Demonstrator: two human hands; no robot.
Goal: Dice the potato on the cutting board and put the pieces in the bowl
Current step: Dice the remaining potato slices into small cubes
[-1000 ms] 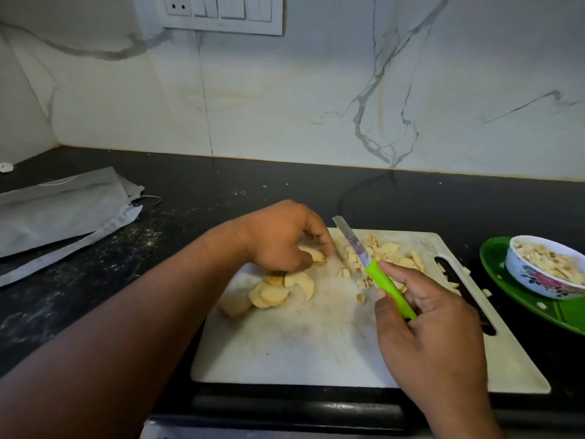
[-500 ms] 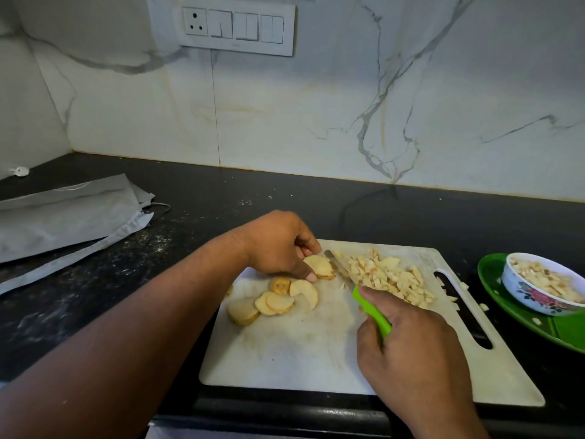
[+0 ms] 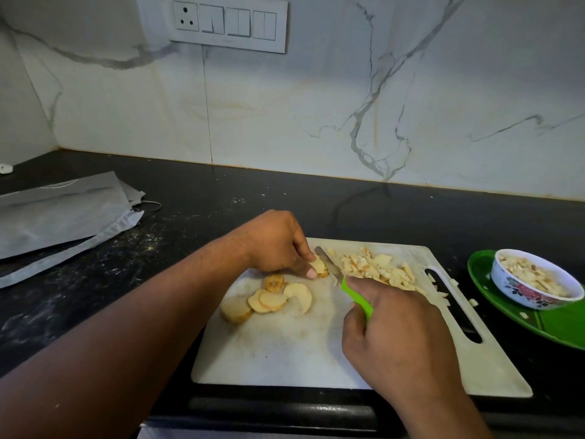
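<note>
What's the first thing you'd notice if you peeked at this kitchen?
Two hands busy at the white plastic cutting board: the right hand grips a green-handled knife, its blade against a potato slice the left hand holds down. A pale heap of diced potato sits just beyond the blade, and at the right a flowered white bowl of dice stands on a green plate.

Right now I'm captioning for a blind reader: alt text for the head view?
A left hand pins a potato slice on a white cutting board while the right hand cuts it with a green-handled knife. Diced pieces lie beyond the blade.
</note>
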